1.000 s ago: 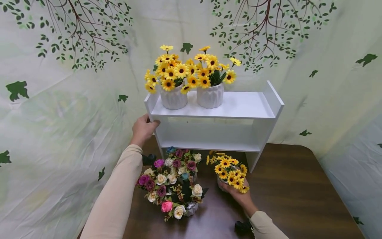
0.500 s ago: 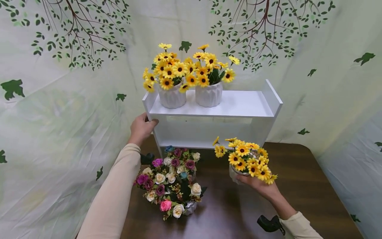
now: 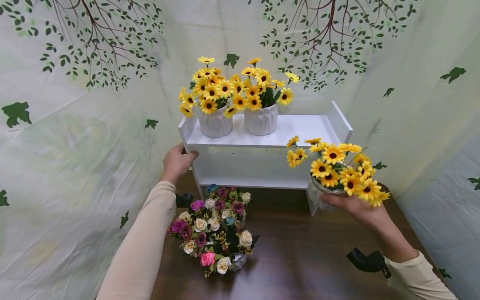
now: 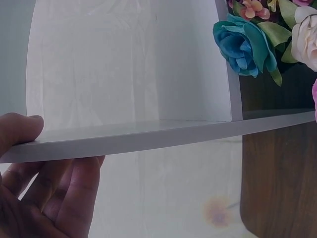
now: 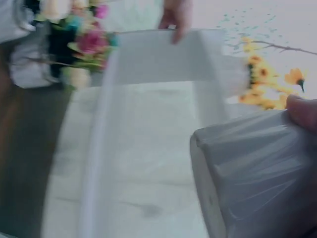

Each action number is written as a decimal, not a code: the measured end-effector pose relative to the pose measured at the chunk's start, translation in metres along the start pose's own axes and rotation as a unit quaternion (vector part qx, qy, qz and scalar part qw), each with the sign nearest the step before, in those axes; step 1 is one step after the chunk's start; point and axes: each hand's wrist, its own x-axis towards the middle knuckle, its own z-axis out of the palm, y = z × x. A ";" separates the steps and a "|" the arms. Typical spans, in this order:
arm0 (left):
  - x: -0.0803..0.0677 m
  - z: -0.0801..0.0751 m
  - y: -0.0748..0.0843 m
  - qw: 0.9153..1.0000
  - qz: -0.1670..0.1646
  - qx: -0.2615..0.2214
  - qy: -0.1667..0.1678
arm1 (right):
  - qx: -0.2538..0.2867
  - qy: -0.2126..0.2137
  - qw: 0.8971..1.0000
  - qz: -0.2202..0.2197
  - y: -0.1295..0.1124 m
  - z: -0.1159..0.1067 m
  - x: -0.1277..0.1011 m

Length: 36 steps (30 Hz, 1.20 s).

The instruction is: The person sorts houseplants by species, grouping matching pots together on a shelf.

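Observation:
My left hand (image 3: 177, 162) grips the left side panel of a white two-tier shelf (image 3: 305, 128). In the left wrist view, the thumb lies on one face of the panel (image 4: 133, 141) and the fingers are behind the other. My right hand (image 3: 361, 210) holds a potted yellow daisy-like plant (image 3: 333, 177) up at the shelf's right end, just below the top board's level in the head view. Its white ribbed pot (image 5: 262, 168) is tilted in the right wrist view. Two matching pots (image 3: 216, 124) (image 3: 261, 121) with yellow flowers stand on the top board's left half.
Pots of mixed artificial roses (image 3: 215, 225), in purple, cream, pink and blue, stand on the dark wooden table (image 3: 288, 250) before the shelf's left part. A cloth backdrop (image 3: 93, 141) printed with branches and leaves hangs behind.
My right hand has lifted the yellow flower pot from low by the shelf's base, moving it up and to the right. My left hand has kept its grip on the side panel.

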 end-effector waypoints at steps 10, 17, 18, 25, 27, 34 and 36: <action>-0.003 0.001 0.002 1.000 0.005 0.005 -0.002 | -0.102 0.115 0.987 -0.041 -0.051 -0.050 0.024; -0.002 0.003 0.003 1.000 0.009 0.016 -0.004 | -0.047 0.124 0.991 -0.012 -0.076 -0.077 0.053; -0.002 0.003 0.003 1.000 0.008 0.015 -0.006 | -0.049 0.125 0.991 -0.012 -0.079 -0.080 0.057; 0.000 0.000 0.005 1.000 0.016 0.013 0.005 | -0.032 0.139 0.988 0.053 -0.101 -0.094 0.092; 0.000 -0.001 0.005 1.000 0.018 0.017 0.008 | -0.031 0.140 0.988 0.061 -0.105 -0.093 0.103; -0.003 -0.002 0.004 1.000 0.013 0.025 0.000 | -0.019 0.137 0.977 0.161 -0.110 -0.081 0.128; -0.003 -0.002 0.004 1.000 0.009 0.020 -0.002 | 0.005 0.142 0.982 0.126 -0.107 -0.077 0.137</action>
